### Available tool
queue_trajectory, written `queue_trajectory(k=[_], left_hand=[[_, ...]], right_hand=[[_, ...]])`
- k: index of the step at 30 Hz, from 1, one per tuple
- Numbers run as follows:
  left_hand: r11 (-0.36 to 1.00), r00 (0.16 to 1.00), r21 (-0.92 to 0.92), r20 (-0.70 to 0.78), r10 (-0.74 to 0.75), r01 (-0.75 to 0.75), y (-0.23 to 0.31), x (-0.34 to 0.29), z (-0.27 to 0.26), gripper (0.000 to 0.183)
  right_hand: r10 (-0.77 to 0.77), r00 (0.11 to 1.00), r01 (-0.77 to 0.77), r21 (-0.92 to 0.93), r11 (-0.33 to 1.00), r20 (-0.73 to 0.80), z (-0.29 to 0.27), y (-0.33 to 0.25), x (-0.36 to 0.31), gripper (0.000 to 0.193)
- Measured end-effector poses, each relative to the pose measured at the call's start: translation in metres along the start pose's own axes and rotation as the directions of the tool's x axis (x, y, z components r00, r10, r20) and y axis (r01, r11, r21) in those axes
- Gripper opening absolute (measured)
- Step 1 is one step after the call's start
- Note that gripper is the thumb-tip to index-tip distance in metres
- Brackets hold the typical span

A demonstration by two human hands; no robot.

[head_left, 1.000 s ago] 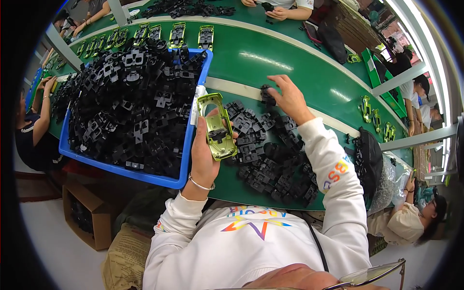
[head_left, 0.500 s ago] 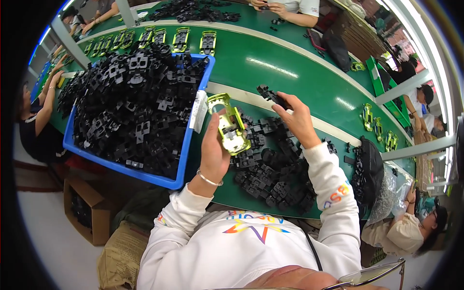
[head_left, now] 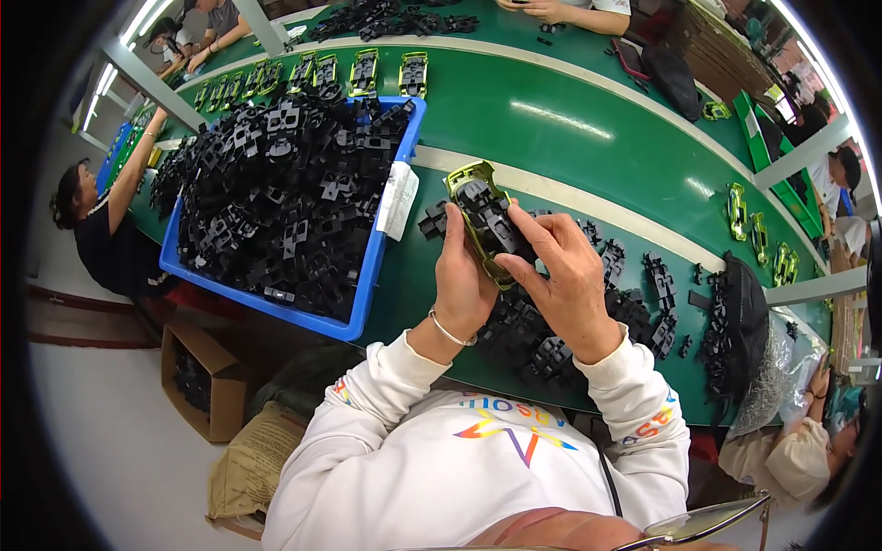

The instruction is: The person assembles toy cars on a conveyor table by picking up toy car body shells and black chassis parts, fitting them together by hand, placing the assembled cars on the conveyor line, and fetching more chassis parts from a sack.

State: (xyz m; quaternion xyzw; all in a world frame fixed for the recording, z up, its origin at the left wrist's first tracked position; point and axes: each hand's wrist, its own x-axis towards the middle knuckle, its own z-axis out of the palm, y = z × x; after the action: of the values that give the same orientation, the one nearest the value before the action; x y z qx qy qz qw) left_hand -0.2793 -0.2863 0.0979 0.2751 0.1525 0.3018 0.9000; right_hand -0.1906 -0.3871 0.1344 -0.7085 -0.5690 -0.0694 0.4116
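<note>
A yellow-green toy car body (head_left: 479, 172) is held upside down in my left hand (head_left: 462, 285), its thumb and fingers wrapped round the sides. Inside the shell lies a black plastic car chassis (head_left: 493, 223). The fingers of my right hand (head_left: 571, 280) are closed on the chassis along its right side, with the thumb at the lower end. Under and beside both hands, a heap of black chassis parts (head_left: 524, 335) covers the green table (head_left: 441, 354), partly hidden by the hands.
At left stands a blue crate (head_left: 360, 303) piled high with black chassis. Past it, a row of green car bodies with black chassis (head_left: 364, 72) lies on the belt. A black bag (head_left: 742, 312) sits at right, near a metal post (head_left: 813, 286). Co-workers sit around.
My right hand has come left and down with the black chassis, which now lies inside the car body. My left hand has tilted the body and shifted slightly right in view.
</note>
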Motion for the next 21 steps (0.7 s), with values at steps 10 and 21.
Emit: queue_trajectory(k=[10,21], left_hand=[[0.999,0.997,0.014,0.061,0.042,-0.043,0.006,-0.012,0.014,0.061],[0.991,0.998,0.121,0.001,0.061,-0.060,0.005,-0.011,0.004,0.061]], right_hand=[[-0.104,0.990,0.086,-0.178,0.980,-0.093,-0.002,-0.010,0.001,0.055],[-0.039,0.998,0.049,-0.232,0.972,0.049,-0.011,-0.020,0.011,0.053]])
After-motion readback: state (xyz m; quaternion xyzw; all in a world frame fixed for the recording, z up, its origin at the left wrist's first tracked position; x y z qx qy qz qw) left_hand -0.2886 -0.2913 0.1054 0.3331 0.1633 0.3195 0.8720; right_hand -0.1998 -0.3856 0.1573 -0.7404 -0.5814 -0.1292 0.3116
